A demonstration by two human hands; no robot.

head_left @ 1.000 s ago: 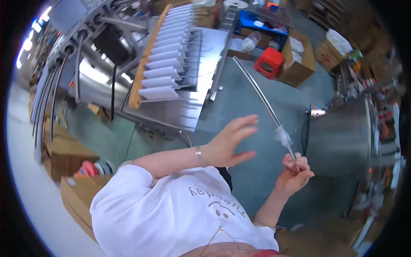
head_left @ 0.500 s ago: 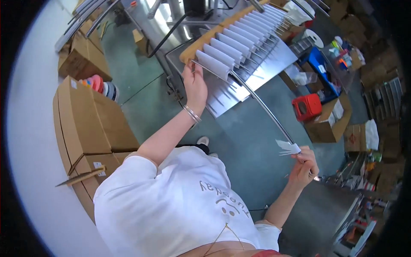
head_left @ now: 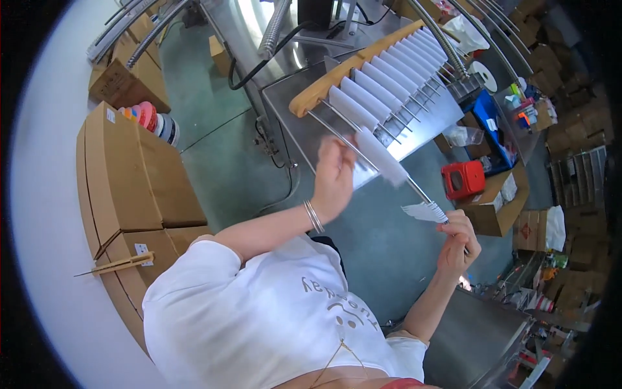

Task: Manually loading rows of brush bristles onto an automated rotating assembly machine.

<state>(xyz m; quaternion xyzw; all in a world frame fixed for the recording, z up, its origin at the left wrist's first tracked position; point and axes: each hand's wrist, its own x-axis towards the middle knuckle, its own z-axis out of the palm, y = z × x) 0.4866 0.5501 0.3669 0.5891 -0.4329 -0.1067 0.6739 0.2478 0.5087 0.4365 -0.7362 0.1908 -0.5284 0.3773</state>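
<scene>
My right hand (head_left: 460, 243) is closed around the free end of a long metal rod (head_left: 422, 192). A small bunch of white strips (head_left: 426, 212) sits on the rod beside its fingers. My left hand (head_left: 335, 175) is next to the near rods, its fingers smeared by motion. A white folded sheet or stack (head_left: 382, 157), also blurred, lies along the rod between my hands. Beyond is a wooden bar (head_left: 353, 63) with a row of metal rods. Several white folded pieces (head_left: 356, 107) hang on those rods, over a metal table.
Flexible metal hoses (head_left: 275, 29) arch over the steel table (head_left: 285, 107). Large cardboard boxes (head_left: 139, 175) stand at the left, with coloured rolls (head_left: 149, 117) behind. At the right are a red plastic stool (head_left: 463, 179), a blue crate (head_left: 490, 123) and an open carton (head_left: 502, 201).
My left hand has moved right, away from the wooden bar's near end. A white piece has slid along the rod toward my right hand, which stays at the rod's end.
</scene>
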